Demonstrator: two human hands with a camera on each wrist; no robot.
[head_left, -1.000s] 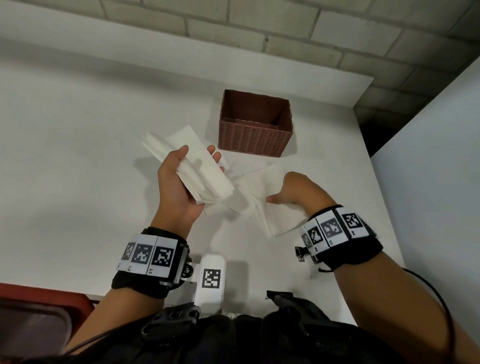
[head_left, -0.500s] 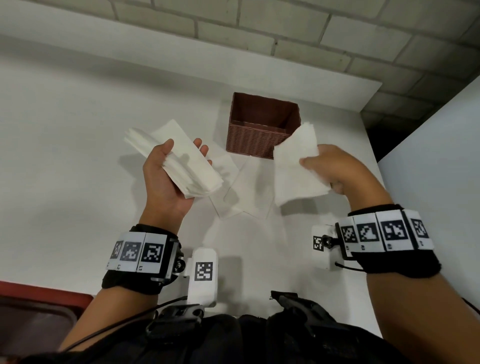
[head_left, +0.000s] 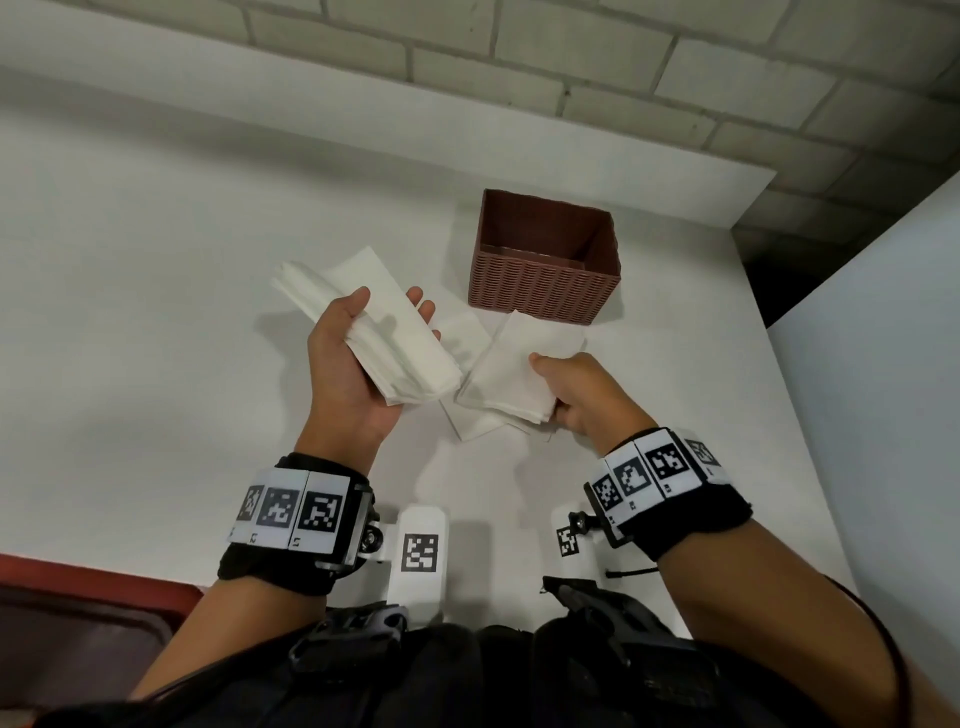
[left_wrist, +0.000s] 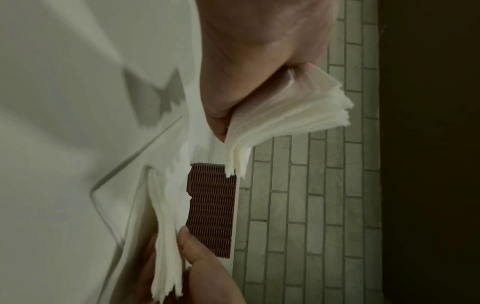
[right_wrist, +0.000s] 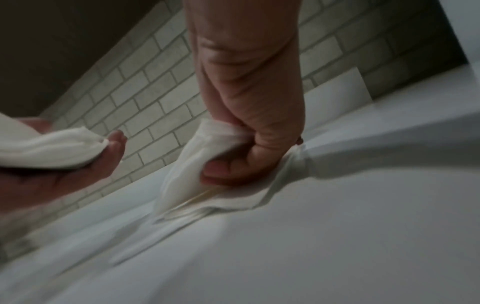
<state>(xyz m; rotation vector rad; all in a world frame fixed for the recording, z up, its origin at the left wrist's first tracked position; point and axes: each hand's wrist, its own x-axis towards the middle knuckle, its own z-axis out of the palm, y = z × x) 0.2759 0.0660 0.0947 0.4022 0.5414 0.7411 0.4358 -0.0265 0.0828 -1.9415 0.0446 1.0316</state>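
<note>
White table (head_left: 130, 312), grey brick wall (head_left: 571, 67) behind.

Left hand (head_left: 348, 379): held up off the table, palm up, forearm coming in from lower left. Thumb sits on the near long edge and the fingers (head_left: 421, 299) curl round the far edge. They grip a thick napkin stack (head_left: 379, 322) lying diagonally across the palm, with both ends overhanging. Left wrist view shows the sheets fanning slightly at the free end (left_wrist: 285, 115).

Right hand (head_left: 587, 400): lower, knuckles up, forearm from lower right. Thumb is laid flat on top and the fingers (right_wrist: 226, 170) are curled underneath, pinching a thin folded napkin bundle (head_left: 514, 379) at its near right corner. The bundle slopes away from the fingertips toward the left fingers, and its near-left corner almost meets the stack. Right wrist view is blurred, so I can't tell whether the hanging edge touches what's below.

Loose napkins (head_left: 467, 426) lie flat on the table, directly under the right fingers and between the two hands.

Brown woven basket (head_left: 545, 270) stands upright, open top, past both sets of fingertips and just beyond the bundle's far edge. It is apart from both hands.
</note>
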